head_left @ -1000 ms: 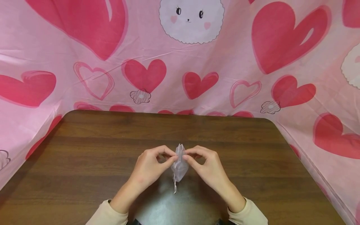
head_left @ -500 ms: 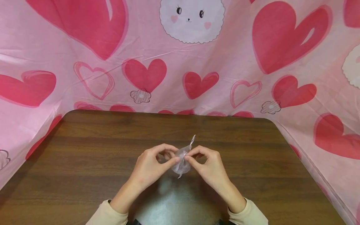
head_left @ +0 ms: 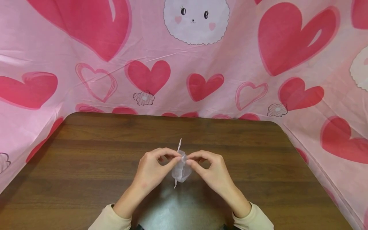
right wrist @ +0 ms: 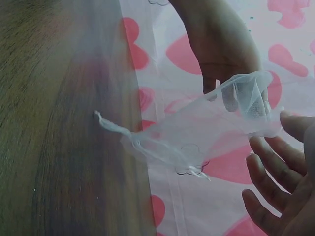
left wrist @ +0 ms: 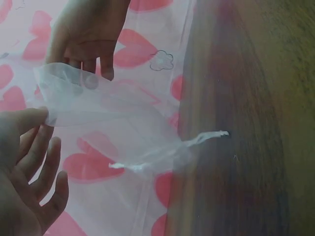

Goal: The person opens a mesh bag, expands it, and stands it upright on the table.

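Note:
A sheer white drawstring pouch hangs above the table between my two hands. My left hand pinches one side of its upper end between thumb and index finger, and my right hand pinches the other side. In the left wrist view, the see-through pouch stretches away from both hands, its gathered end lowest, with white cord ends sticking out on two sides. The right wrist view shows the same drawstring cord and the fine mesh. Nothing is visible inside the pouch.
Below the hands lies a brown wood-grain table with rounded far corners. A pink curtain with red hearts encloses its back and sides. Light reflects off the near part of the tabletop.
The pouch has swung and turned between the fingertips, so its cord ends point different ways from frame to frame. Both hands stay almost in place, still pinching it.

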Tool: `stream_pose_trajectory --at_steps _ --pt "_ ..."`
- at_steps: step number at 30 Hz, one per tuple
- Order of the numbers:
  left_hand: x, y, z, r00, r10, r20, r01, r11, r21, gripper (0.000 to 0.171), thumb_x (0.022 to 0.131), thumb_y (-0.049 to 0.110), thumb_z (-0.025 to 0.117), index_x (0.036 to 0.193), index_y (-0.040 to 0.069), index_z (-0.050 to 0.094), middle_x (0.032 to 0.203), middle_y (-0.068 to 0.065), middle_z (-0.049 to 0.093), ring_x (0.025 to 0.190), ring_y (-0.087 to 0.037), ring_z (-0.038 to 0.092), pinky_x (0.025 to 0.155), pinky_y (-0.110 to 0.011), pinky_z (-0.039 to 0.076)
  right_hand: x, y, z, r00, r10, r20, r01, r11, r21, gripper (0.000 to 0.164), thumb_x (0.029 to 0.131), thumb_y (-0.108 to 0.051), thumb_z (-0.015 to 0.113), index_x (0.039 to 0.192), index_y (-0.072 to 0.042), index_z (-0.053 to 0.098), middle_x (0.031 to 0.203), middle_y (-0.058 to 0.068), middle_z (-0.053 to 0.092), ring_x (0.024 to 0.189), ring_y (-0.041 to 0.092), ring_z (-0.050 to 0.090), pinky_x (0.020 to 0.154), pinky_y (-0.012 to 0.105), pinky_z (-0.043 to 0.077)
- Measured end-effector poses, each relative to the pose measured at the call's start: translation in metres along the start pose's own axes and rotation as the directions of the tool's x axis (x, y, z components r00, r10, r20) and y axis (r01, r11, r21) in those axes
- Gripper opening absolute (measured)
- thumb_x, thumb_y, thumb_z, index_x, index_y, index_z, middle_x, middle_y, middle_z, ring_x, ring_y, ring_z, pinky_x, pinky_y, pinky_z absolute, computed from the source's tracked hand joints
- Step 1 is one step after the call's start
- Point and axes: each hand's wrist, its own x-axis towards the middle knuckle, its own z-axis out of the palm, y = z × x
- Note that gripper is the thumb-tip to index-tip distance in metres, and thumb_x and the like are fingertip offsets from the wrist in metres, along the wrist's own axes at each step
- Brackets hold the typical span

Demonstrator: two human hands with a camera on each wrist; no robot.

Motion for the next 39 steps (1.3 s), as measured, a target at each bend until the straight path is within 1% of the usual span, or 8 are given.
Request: stream_pose_trajectory --at_steps 6,9,12,16,23,31,34,39 --pt "-0.0006 -0.0003 0.0004 0.999 0.011 0.032 -0.01 1.0 -0.018 0.016 0.079 0.018 0.085 0.088 0.027 0.075 0.081 0.023 0.067 0.075 -0.002 0.061 0.07 -0.035 0.051 0.0003 0.0 -0.0006 1.0 -0.01 -0.007 0.01 1.0 -0.021 0.005 0.087 -0.013 0.077 0.09 -0.016 0.078 0.085 -0.012 0.072 0.08 0.008 0.067 0.073 0.029 0.05" --pt "0.0004 -0.0012 -0.0009 0.999 0.016 0.029 -0.016 1.0 -0.004 0.02 0.077 0.017 0.086 0.092 0.025 0.075 0.078 0.021 0.064 0.073 -0.002 0.061 0.069 -0.034 0.051 0.0012 0.001 -0.001 0.999 -0.034 -0.027 0.033 0.999 -0.027 0.007 0.085 -0.01 0.079 0.088 -0.015 0.077 0.082 -0.013 0.071 0.077 0.008 0.066 0.072 0.03 0.051" --pt "0.0015 -0.0017 -0.0031 0.999 0.003 0.053 -0.004 1.0 0.023 0.02 0.078 0.018 0.085 0.095 0.026 0.077 0.077 0.023 0.061 0.073 -0.001 0.059 0.069 -0.032 0.051 0.0023 0.0015 -0.0002 0.998 -0.045 -0.038 0.044 0.999 -0.022 0.007 0.084 -0.009 0.079 0.087 -0.014 0.077 0.08 -0.011 0.071 0.075 0.008 0.065 0.072 0.033 0.052" --pt "0.0013 -0.0003 -0.0037 0.996 -0.027 0.085 0.022 0.998 0.056 0.014 0.082 0.021 0.082 0.092 0.031 0.078 0.08 0.028 0.062 0.076 0.001 0.059 0.069 -0.031 0.051 0.0027 0.0018 0.001 0.998 -0.048 -0.046 0.047 0.999 -0.022 0.006 0.084 -0.007 0.079 0.087 -0.012 0.076 0.081 -0.009 0.072 0.075 0.008 0.065 0.071 0.031 0.051" --pt "-0.0007 0.0031 0.0028 0.998 -0.058 0.035 0.057 0.998 0.025 0.009 0.084 0.022 0.08 0.09 0.028 0.076 0.081 0.023 0.069 0.075 0.001 0.063 0.073 -0.031 0.052 0.0014 0.0018 0.0002 1.0 -0.009 -0.022 0.008 1.0 -0.007 0.007 0.088 -0.01 0.076 0.094 -0.013 0.078 0.088 -0.007 0.074 0.08 0.008 0.067 0.073 0.034 0.054" --pt "-0.0009 0.0022 0.0036 0.999 -0.054 -0.001 0.054 0.998 0.037 0.017 0.078 0.021 0.085 0.087 0.031 0.074 0.078 0.025 0.067 0.072 0.002 0.062 0.07 -0.032 0.051 0.0017 0.0031 0.0002 0.997 -0.069 -0.045 0.068 0.997 -0.032 0.008 0.083 -0.005 0.079 0.086 -0.012 0.077 0.083 -0.007 0.072 0.076 0.009 0.067 0.069 0.033 0.054" --pt "-0.0014 0.0023 0.0023 0.998 -0.057 0.017 0.056 0.998 0.028 0.018 0.079 0.021 0.085 0.09 0.03 0.074 0.078 0.024 0.066 0.073 0.001 0.061 0.071 -0.032 0.051 0.0013 0.0035 0.0001 0.996 -0.071 -0.049 0.069 0.997 -0.03 0.007 0.083 -0.007 0.08 0.085 -0.012 0.075 0.081 -0.008 0.072 0.075 0.009 0.066 0.069 0.034 0.053" --pt "-0.0027 0.004 0.0013 0.995 -0.056 0.083 0.054 0.998 0.023 0.017 0.082 0.028 0.082 0.096 0.032 0.075 0.081 0.025 0.065 0.077 0.001 0.061 0.072 -0.029 0.05 0.0012 0.0033 -0.0005 0.995 -0.077 -0.065 0.076 0.997 -0.026 0.01 0.082 -0.005 0.08 0.084 -0.011 0.073 0.08 -0.007 0.072 0.074 0.01 0.065 0.07 0.032 0.053"
